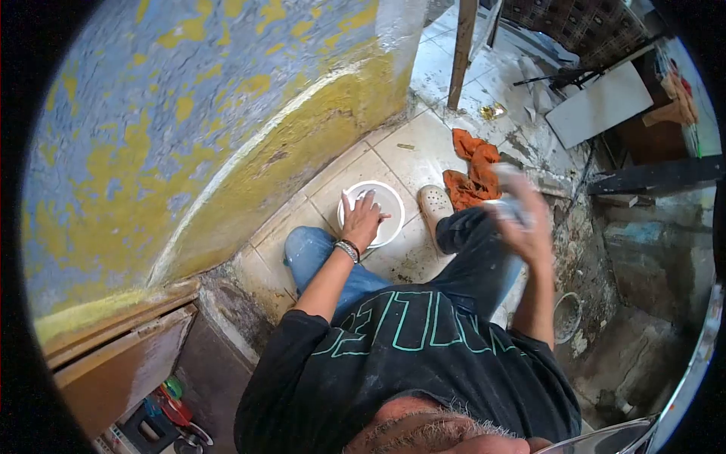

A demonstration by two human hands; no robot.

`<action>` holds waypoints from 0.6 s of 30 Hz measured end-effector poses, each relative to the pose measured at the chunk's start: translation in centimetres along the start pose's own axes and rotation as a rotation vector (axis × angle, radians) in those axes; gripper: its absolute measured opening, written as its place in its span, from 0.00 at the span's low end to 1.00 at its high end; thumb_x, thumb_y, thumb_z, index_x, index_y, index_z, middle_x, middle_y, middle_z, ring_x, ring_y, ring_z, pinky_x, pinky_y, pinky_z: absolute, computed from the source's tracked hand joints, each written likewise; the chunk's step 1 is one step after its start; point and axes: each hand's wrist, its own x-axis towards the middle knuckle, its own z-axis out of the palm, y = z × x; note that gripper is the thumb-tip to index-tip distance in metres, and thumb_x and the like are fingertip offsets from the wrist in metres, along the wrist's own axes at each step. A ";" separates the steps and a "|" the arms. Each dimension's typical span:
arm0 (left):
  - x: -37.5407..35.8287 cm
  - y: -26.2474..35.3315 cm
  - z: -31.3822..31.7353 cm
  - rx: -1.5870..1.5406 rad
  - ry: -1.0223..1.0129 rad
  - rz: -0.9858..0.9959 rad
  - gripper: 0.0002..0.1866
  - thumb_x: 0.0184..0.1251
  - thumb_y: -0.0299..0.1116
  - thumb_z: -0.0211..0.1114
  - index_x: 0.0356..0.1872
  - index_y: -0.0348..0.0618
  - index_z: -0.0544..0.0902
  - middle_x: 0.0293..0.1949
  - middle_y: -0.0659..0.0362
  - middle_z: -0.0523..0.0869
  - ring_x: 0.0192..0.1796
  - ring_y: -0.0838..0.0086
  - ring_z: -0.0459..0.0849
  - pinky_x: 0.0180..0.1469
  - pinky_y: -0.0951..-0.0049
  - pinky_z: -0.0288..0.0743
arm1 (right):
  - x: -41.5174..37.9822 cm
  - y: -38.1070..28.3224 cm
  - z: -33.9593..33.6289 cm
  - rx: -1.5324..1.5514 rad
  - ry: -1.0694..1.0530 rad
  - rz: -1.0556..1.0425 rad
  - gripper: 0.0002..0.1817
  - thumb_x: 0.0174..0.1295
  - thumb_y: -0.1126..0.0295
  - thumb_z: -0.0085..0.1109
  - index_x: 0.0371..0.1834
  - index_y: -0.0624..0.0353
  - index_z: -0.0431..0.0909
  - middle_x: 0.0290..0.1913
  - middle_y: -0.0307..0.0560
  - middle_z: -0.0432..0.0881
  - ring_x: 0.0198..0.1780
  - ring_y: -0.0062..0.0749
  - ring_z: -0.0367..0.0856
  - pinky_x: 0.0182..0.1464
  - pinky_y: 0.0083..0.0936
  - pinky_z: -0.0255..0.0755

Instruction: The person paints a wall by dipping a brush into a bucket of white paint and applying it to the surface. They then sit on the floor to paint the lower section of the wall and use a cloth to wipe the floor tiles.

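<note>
My left hand (363, 221) is over a round white bucket (398, 208) on the tiled floor, its fingers spread across the opening. White material coats the tip of at least one finger, and a bracelet circles that wrist. Inside the bucket only a pale surface shows; its contents cannot be made out. My right hand (527, 234) is raised to the right, above my leg, and smeared by motion. Something pale (508, 212) shows among its fingers, too blurred to name or to tell whether it is gripped.
A peeling yellow and blue wall (249, 129) with a white curved stripe rises at left. Orange cloth (476, 170) lies beyond my clog (435, 204). A wooden post (461, 57) and white panel (600, 104) stand farther back. Tools (162, 412) lie at lower left.
</note>
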 end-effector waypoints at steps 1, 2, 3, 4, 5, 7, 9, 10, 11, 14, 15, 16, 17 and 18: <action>-0.1 0.1 0.2 0.005 0.026 0.031 0.10 0.62 0.35 0.63 0.42 0.45 0.84 0.64 0.51 0.72 0.66 0.61 0.70 0.71 0.32 0.37 | 0.3 0.9 3.8 -0.068 -0.145 -0.042 0.26 0.57 0.55 0.65 0.56 0.55 0.75 0.51 0.57 0.81 0.53 0.51 0.80 0.57 0.39 0.73; -0.3 0.1 0.5 0.004 0.038 0.054 0.10 0.62 0.35 0.63 0.41 0.45 0.84 0.64 0.52 0.73 0.65 0.61 0.70 0.72 0.32 0.36 | 1.2 -0.2 7.5 -0.198 -0.326 -0.023 0.27 0.55 0.51 0.65 0.53 0.57 0.75 0.48 0.54 0.82 0.50 0.55 0.81 0.57 0.42 0.73; -0.3 0.2 0.7 0.005 0.050 0.080 0.10 0.61 0.35 0.63 0.41 0.45 0.84 0.63 0.53 0.73 0.65 0.62 0.71 0.72 0.32 0.36 | 1.9 -0.4 11.5 -0.291 -0.536 -0.008 0.28 0.57 0.47 0.62 0.51 0.58 0.75 0.46 0.54 0.83 0.47 0.56 0.82 0.53 0.44 0.74; -0.2 0.2 0.7 0.007 0.062 0.106 0.10 0.61 0.36 0.63 0.41 0.45 0.84 0.63 0.53 0.73 0.65 0.62 0.71 0.72 0.32 0.36 | 2.1 0.0 15.1 -0.390 -0.612 -0.095 0.29 0.58 0.45 0.61 0.51 0.59 0.75 0.46 0.57 0.83 0.46 0.54 0.83 0.50 0.44 0.76; -0.2 0.6 -0.2 0.037 0.038 0.098 0.09 0.61 0.36 0.63 0.39 0.45 0.84 0.61 0.55 0.75 0.63 0.63 0.73 0.73 0.32 0.36 | 2.3 0.5 17.8 -0.466 -0.747 -0.015 0.29 0.58 0.44 0.59 0.51 0.58 0.78 0.44 0.59 0.84 0.46 0.54 0.83 0.47 0.43 0.77; -0.2 0.3 -0.5 0.079 0.048 0.124 0.09 0.61 0.34 0.62 0.39 0.45 0.84 0.60 0.55 0.76 0.63 0.63 0.73 0.73 0.33 0.37 | 2.4 1.4 20.1 -0.436 -0.759 0.065 0.28 0.58 0.46 0.59 0.48 0.60 0.79 0.43 0.59 0.84 0.46 0.51 0.84 0.49 0.43 0.77; -0.4 0.1 -0.5 0.097 0.075 0.146 0.08 0.61 0.32 0.61 0.38 0.44 0.84 0.59 0.55 0.77 0.63 0.64 0.73 0.73 0.32 0.38 | 2.3 1.6 20.7 -0.431 -0.768 0.112 0.25 0.59 0.48 0.58 0.46 0.61 0.81 0.43 0.59 0.85 0.47 0.50 0.84 0.50 0.43 0.77; -0.4 0.0 -0.3 0.106 0.084 0.161 0.09 0.61 0.32 0.59 0.38 0.45 0.85 0.58 0.56 0.77 0.62 0.65 0.74 0.73 0.33 0.38 | 2.1 1.3 20.5 -0.436 -0.764 0.122 0.24 0.60 0.50 0.56 0.45 0.61 0.82 0.43 0.59 0.85 0.48 0.50 0.84 0.51 0.43 0.77; -0.3 0.1 -0.2 0.116 0.091 0.181 0.09 0.62 0.32 0.58 0.38 0.45 0.85 0.57 0.57 0.78 0.61 0.66 0.74 0.73 0.33 0.38 | 1.9 1.2 20.5 -0.438 -0.758 0.137 0.23 0.61 0.51 0.55 0.44 0.61 0.83 0.44 0.60 0.85 0.48 0.50 0.84 0.51 0.43 0.77; 0.0 0.5 0.3 0.104 0.088 0.219 0.10 0.63 0.32 0.56 0.38 0.46 0.85 0.56 0.58 0.78 0.59 0.67 0.75 0.73 0.34 0.38 | 1.4 3.2 22.9 -0.455 -0.866 0.180 0.22 0.61 0.55 0.51 0.44 0.61 0.83 0.47 0.61 0.84 0.50 0.49 0.84 0.54 0.42 0.76; 0.1 0.5 0.5 0.092 0.084 0.222 0.10 0.64 0.32 0.56 0.38 0.45 0.85 0.56 0.59 0.78 0.59 0.68 0.75 0.73 0.34 0.38 | 1.4 2.9 22.9 -0.457 -0.890 0.196 0.22 0.61 0.56 0.50 0.45 0.61 0.84 0.49 0.61 0.83 0.52 0.49 0.83 0.55 0.41 0.76; 0.0 0.5 0.7 0.069 0.107 0.236 0.09 0.64 0.32 0.56 0.38 0.45 0.85 0.55 0.59 0.78 0.58 0.68 0.75 0.73 0.34 0.38 | 1.5 2.6 23.2 -0.457 -0.916 0.211 0.22 0.61 0.56 0.49 0.45 0.61 0.84 0.50 0.62 0.83 0.53 0.49 0.83 0.56 0.41 0.75; -0.2 0.4 0.9 0.047 0.130 0.249 0.09 0.64 0.32 0.56 0.38 0.45 0.85 0.55 0.59 0.78 0.58 0.68 0.75 0.74 0.35 0.37 | 1.5 2.4 23.3 -0.457 -0.942 0.225 0.22 0.61 0.57 0.48 0.46 0.61 0.84 0.52 0.62 0.82 0.54 0.49 0.82 0.57 0.41 0.75; -0.3 0.4 0.9 0.026 0.155 0.261 0.09 0.64 0.32 0.56 0.37 0.45 0.85 0.55 0.59 0.78 0.57 0.68 0.76 0.74 0.35 0.37 | 1.6 2.4 23.3 -0.444 -0.964 0.224 0.23 0.61 0.56 0.47 0.47 0.61 0.84 0.52 0.61 0.82 0.55 0.49 0.82 0.58 0.41 0.74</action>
